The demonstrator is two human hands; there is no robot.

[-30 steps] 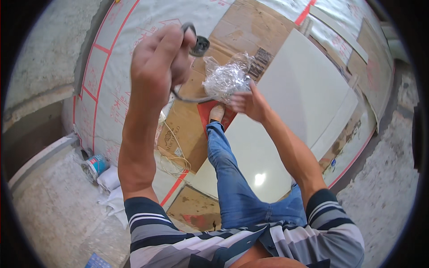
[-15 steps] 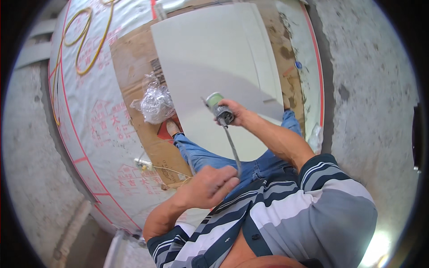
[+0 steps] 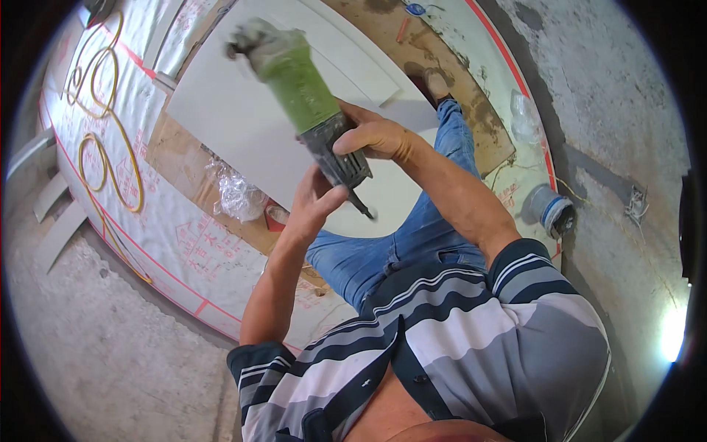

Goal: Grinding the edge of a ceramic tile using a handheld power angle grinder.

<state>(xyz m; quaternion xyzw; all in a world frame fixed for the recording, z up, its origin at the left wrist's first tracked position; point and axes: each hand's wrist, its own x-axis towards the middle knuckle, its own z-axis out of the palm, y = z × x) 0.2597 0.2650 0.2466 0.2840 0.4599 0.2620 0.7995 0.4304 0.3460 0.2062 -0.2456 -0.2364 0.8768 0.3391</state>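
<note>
gripping a green tool — left hand, right hand — above panel (edges over cardboard)

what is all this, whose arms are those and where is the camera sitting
There is no machine at work by itself here: the arms belong to a person using two bare hands. The view comes from a wide fisheye camera worn on that person's head, looking down, so straight edges look bent.

The right hand and left hand hold what looks like a green-and-black angle grinder, the left nearer its cord end. Its front end is blurred.

Below, a large pale panel lies on brown cardboard, over silvery floor sheeting with red lines. Crumpled clear plastic wrap sits beside the panel.
</note>
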